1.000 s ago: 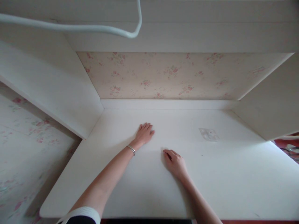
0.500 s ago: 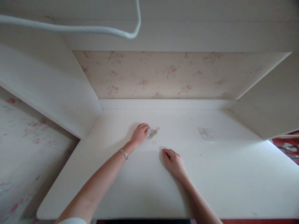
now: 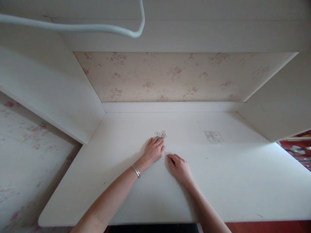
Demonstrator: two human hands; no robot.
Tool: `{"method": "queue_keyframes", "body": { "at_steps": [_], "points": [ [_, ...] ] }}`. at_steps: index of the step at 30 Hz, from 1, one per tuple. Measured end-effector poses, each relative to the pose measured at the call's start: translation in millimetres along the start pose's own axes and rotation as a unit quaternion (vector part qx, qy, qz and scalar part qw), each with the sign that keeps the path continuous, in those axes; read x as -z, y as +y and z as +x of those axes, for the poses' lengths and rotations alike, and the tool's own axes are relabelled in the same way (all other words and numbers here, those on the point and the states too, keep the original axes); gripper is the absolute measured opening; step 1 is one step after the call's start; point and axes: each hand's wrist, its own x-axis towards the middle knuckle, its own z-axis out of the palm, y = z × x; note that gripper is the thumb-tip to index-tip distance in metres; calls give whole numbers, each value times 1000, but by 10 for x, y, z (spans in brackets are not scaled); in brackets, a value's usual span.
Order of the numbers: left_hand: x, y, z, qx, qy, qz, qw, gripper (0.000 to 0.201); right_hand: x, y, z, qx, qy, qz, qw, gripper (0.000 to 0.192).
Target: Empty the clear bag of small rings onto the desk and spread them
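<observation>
Resting our left hand (image 3: 153, 151) flat, fingers together, just near of the small rings (image 3: 160, 134) (apparently elastic); right hand (image 3: 180, 167) curled, empty. A careless sweep could scatter them across the desk (image 3: 243, 181).

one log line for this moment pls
left hand: flat on desk, fingertips at small rings | right hand: resting on desk, empty | clear packet: apart, right
</observation>
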Motion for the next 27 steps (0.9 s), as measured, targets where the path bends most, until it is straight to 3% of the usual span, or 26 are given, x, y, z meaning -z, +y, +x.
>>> {"method": "queue_keyframes", "body": {
  "at_steps": [12, 27],
  "points": [
    [-1, -44, -10, 14, -17, 58, 998, 37, 2, 31, 0, 2, -1, 14, 1000, 29],
    [115, -59, -105, 97, -68, 124, 985, 46, 9, 48, -16, 10, -2, 12, 1000, 27]
  ]
}}
